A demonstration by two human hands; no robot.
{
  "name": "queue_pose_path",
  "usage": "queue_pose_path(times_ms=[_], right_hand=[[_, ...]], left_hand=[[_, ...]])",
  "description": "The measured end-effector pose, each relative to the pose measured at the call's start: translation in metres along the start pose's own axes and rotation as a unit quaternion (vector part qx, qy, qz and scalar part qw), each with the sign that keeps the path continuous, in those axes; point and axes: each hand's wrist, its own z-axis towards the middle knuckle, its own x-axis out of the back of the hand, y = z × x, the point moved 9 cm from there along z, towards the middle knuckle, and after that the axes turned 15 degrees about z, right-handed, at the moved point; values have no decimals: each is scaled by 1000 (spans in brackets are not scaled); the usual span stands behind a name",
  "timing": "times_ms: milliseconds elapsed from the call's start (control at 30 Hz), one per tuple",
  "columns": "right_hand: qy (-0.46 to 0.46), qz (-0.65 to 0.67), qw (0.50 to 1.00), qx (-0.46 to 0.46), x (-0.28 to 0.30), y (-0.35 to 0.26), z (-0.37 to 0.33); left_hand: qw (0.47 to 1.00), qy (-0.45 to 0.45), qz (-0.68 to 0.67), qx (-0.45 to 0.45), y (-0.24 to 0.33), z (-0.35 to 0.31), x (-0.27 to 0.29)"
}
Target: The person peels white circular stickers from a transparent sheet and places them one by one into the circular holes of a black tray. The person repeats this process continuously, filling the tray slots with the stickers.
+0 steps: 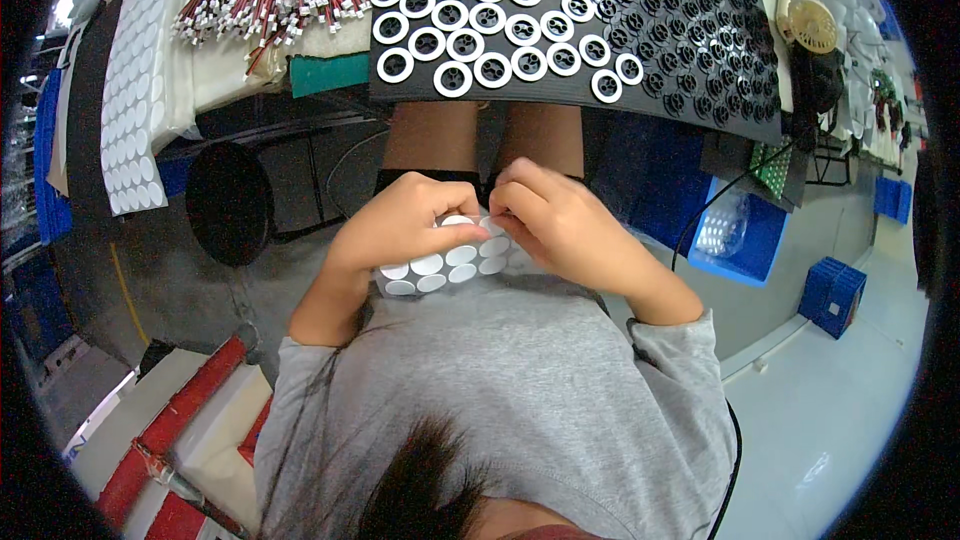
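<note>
Above my lap, my left hand (405, 222) grips a clear sheet of round white stickers (428, 265), thumb on top and fingers curled behind it. My right hand (553, 218) meets the sheet's upper right corner, its thumb and forefinger pinched at a white sticker there. Whether that sticker is lifted off the sheet is hidden by the fingers. Beyond my hands, white rings with black centres (493, 70) lie in loose rows on a black board (400, 100) on the table. Several black round parts (690, 50) without white rings cover the board's right side.
A long sheet of white round stickers (135, 130) hangs over the table's left edge. Bundled red and black wires (275, 0) with white connectors lie beside it. A blue bin (740, 240) stands below right, a black round stool (230, 202) below left, and a small fan (808, 25) at the right.
</note>
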Motion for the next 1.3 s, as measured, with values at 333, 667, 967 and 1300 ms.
queue_pose_path(times_ms=[333, 667, 967, 1300], right_hand=[[57, -96, 979, 168, 13, -26, -4], [81, -6, 987, 138, 17, -18, -5], [361, -10, 928, -87, 158, 41, -53], [389, -101, 907, -124, 175, 74, -46]], left_hand=[[982, -49, -182, 20, -13, 3, -7], [947, -59, -315, 33, -24, 2, -16], [939, 76, -318, 106, -56, -6, 5], [949, 75, -282, 120, -50, 1, 3]])
